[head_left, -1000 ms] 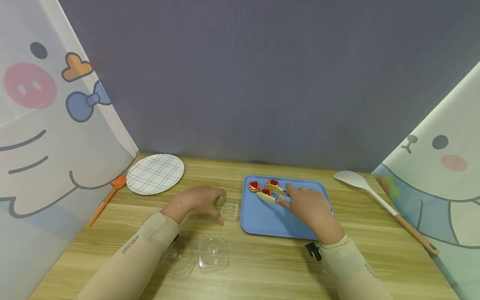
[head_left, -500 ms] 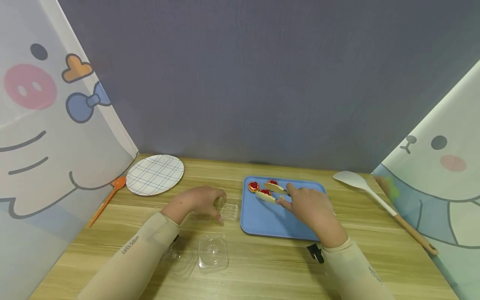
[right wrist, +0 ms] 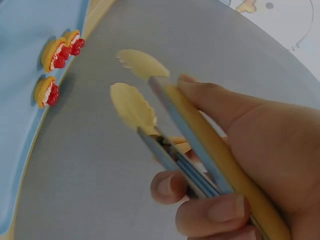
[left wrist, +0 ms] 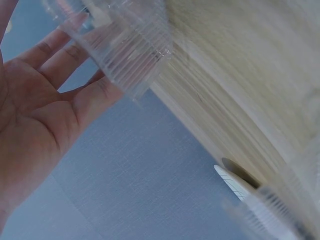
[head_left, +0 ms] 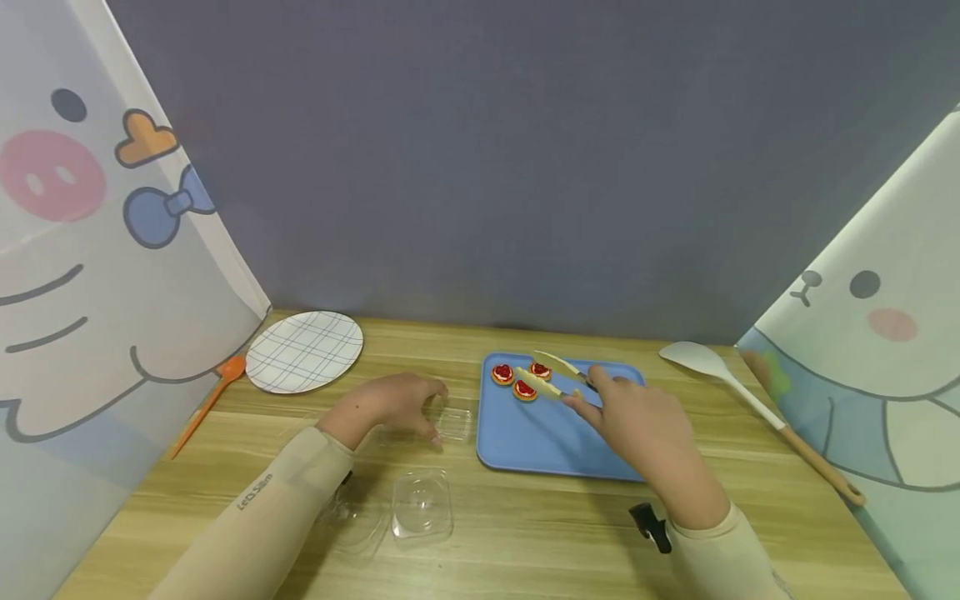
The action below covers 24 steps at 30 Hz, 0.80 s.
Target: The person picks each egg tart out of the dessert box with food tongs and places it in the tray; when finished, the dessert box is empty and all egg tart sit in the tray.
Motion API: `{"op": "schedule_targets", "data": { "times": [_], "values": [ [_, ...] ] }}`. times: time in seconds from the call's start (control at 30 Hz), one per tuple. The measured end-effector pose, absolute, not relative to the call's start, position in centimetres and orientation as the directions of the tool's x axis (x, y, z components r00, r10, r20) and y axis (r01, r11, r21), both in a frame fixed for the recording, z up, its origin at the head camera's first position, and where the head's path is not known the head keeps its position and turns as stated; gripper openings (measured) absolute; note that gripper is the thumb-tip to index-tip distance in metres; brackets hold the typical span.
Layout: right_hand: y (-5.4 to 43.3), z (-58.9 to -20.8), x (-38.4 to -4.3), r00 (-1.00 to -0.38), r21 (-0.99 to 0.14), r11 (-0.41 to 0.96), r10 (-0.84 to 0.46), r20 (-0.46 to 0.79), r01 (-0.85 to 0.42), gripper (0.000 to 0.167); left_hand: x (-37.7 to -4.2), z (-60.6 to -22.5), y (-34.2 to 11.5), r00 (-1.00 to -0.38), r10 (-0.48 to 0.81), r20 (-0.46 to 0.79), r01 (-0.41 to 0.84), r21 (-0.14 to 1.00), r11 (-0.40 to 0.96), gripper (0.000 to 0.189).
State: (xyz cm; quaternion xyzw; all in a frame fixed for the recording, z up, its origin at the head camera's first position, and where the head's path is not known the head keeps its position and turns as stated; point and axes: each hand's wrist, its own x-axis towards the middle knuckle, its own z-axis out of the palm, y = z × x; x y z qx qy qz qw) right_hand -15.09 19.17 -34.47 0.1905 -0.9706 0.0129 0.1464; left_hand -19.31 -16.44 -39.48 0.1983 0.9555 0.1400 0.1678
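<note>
My right hand [head_left: 645, 421] grips a pair of tongs [right wrist: 205, 145] with cream scalloped tips. Nothing sits between the tips, which stand apart above the blue tray [head_left: 540, 442]. On that tray's far left part lie three small tarts with red fruit on top: a left one [head_left: 502, 374], a front one [head_left: 526, 389] and a right one [head_left: 540, 371]. At the tray's left, my left hand [head_left: 393, 404] holds a clear ribbed plastic container [head_left: 454, 423] between thumb and fingers. In the left wrist view, the fingers [left wrist: 67, 60] show partly through its wall.
A clear lid-like plastic piece [head_left: 422, 504] lies in front of the left hand. Back left are a checked plate [head_left: 306, 352] and an orange spoon [head_left: 217, 396]. A long white ladle [head_left: 738, 387] with a wooden handle lies at the right. A grey wall [head_left: 480, 167] closes the back.
The tongs have risen off the tarts and shifted slightly right, with the right hand drawing back. All three tarts show more fully on the tray. The left hand stays at the container.
</note>
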Motion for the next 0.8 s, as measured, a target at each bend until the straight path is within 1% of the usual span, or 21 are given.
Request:
{"op": "schedule_targets", "data": {
  "times": [0.13, 0.27, 0.47, 0.6, 0.7, 0.8],
  "values": [
    [20.3, -33.7, -14.6, -0.905, -0.054, 0.935, -0.324, 0.275, -0.351, 0.05, -19.2, -39.3, -16.4, -0.866, 0.422, -0.269, 0.327, 0.334, 0.884, 0.08],
    [21.8, -33.1, -14.4, -0.917, -0.102, 0.941, -0.283, 0.282, -0.322, 0.053, -19.1, -39.1, -16.3, -0.865, 0.425, -0.265, 0.33, 0.337, 0.882, 0.077],
    [24.1, -32.8, -14.4, -0.935, -0.143, 0.958, -0.2, 0.292, -0.25, 0.061, -19.1, -39.2, -16.3, -0.864, 0.425, -0.269, 0.327, 0.34, 0.882, 0.076],
    [25.7, -33.1, -14.4, -0.937, -0.148, 0.965, -0.163, 0.308, -0.216, 0.063, -19.2, -39.3, -16.3, -0.863, 0.427, -0.27, 0.33, 0.338, 0.881, 0.075],
    [27.1, -33.7, -14.6, -0.942, -0.143, 0.97, -0.148, 0.302, -0.198, 0.061, -19.2, -39.3, -16.4, -0.864, 0.425, -0.269, 0.331, 0.332, 0.883, 0.076],
    [28.8, -34.4, -14.9, -0.956, -0.153, 0.974, -0.121, 0.267, -0.166, 0.064, -19.2, -39.3, -16.4, -0.866, 0.422, -0.268, 0.329, 0.329, 0.885, 0.077]
  ]
}}
